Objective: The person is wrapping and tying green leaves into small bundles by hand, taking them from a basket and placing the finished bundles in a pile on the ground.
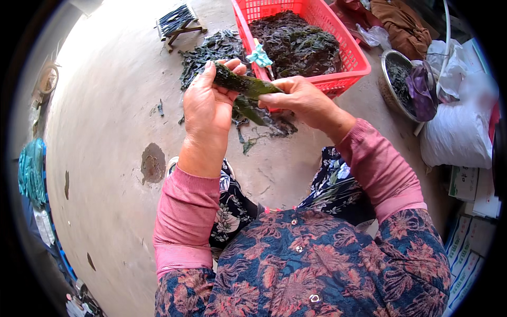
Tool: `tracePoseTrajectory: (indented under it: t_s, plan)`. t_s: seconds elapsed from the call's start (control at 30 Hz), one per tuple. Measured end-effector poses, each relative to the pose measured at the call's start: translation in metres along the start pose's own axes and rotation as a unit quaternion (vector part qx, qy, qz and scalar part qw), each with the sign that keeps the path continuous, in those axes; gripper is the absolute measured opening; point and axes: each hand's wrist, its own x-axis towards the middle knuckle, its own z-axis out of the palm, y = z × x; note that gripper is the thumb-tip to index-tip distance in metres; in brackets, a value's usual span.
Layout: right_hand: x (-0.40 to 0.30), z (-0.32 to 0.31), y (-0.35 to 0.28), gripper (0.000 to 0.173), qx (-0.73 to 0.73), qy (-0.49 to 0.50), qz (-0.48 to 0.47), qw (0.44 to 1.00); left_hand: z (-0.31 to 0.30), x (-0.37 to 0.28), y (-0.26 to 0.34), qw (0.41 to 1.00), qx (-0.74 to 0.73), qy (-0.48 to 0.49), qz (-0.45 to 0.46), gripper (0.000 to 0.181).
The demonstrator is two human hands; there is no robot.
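A dark green seaweed strip is stretched between my hands over the floor. My left hand, palm up, has its thumb and fingers around the strip's left end. My right hand pinches the other end between thumb and fingers. Below the strip hangs another flat green piece. A heap of wet seaweed lies on the concrete beyond my left hand and spreads beneath both hands. Behind my right hand stands a red plastic basket holding dark seaweed. A knotted light-blue strip sits at the basket's near left edge.
A small folding stool stands at the upper left. To the right are a metal basin with seaweed and a purple bag, a large white bundle and stacked boxes. The concrete floor has a dark hollow.
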Motion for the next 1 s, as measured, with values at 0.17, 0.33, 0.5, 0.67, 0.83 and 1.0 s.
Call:
tracePoseTrajectory:
  t_s: [0.17, 0.33, 0.5, 0.67, 0.83, 1.0]
  plan:
    - [-0.010, -0.009, -0.002, 0.024, -0.012, 0.028, 0.015, 0.999, -0.010, 0.005, 0.010, 1.000, 0.015, 0.019, 0.000, 0.015]
    - [-0.007, -0.020, 0.001, 0.026, 0.160, 0.058, -0.016, 0.985, -0.017, 0.006, 0.011, 1.000, 0.020, 0.008, -0.013, 0.011]
    - [-0.005, -0.024, 0.003, 0.022, 0.184, 0.095, -0.076, 0.975, -0.009, -0.001, 0.008, 0.983, 0.127, -0.109, -0.071, 0.009]
    - [-0.006, -0.017, -0.005, 0.020, -0.057, 0.106, -0.220, 0.968, 0.008, -0.018, 0.002, 0.926, 0.280, -0.201, -0.155, 0.009]
    - [-0.007, -0.016, -0.005, 0.029, -0.082, 0.022, -0.117, 0.989, 0.008, -0.021, -0.001, 0.901, 0.333, -0.243, -0.138, 0.016]
    - [-0.008, -0.020, 0.005, 0.030, 0.011, 0.001, -0.036, 0.999, 0.016, -0.028, -0.001, 0.887, 0.356, -0.261, -0.138, 0.027]
